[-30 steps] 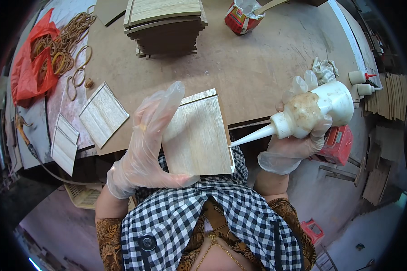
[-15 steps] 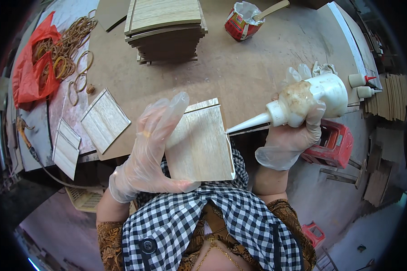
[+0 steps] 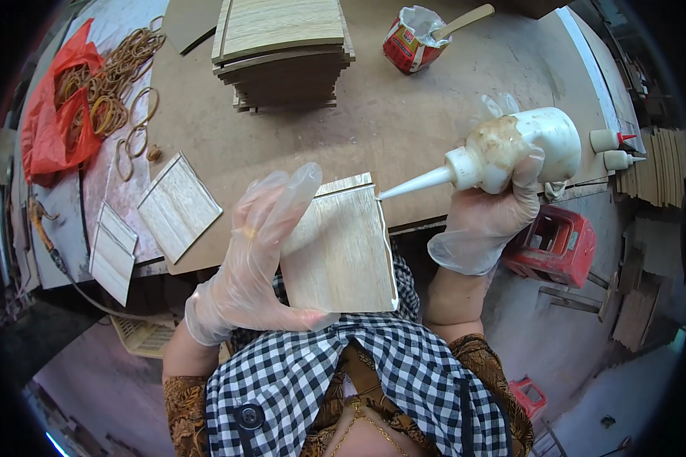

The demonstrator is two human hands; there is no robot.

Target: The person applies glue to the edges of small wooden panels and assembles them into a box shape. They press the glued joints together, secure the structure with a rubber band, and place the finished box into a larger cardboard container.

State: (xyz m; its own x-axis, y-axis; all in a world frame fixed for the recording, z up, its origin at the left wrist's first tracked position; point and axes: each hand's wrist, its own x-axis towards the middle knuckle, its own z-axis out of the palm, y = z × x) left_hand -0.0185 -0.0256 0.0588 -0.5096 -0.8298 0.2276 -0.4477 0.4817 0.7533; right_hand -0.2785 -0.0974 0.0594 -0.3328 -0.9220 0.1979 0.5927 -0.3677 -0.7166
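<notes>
My left hand (image 3: 248,259), in a clear plastic glove, holds a square light wooden panel (image 3: 343,251) upright in front of my chest, fingers spread across its left side. My right hand (image 3: 488,213), also gloved, grips a white glue bottle (image 3: 518,145) smeared with brown residue. The bottle's long nozzle points left and its tip touches the panel's upper right corner.
A stack of wooden panels (image 3: 282,46) sits at the back of the brown worktable (image 3: 404,114). Two single panels (image 3: 177,204) lie at the left edge near rubber bands (image 3: 118,84) and a red bag. A red can with a stick (image 3: 411,38) stands behind; a red stool (image 3: 556,244) below right.
The glue bottle has moved up along the panel's right edge, from its lower part to the upper right corner. My left hand keeps holding the panel, shifted slightly.
</notes>
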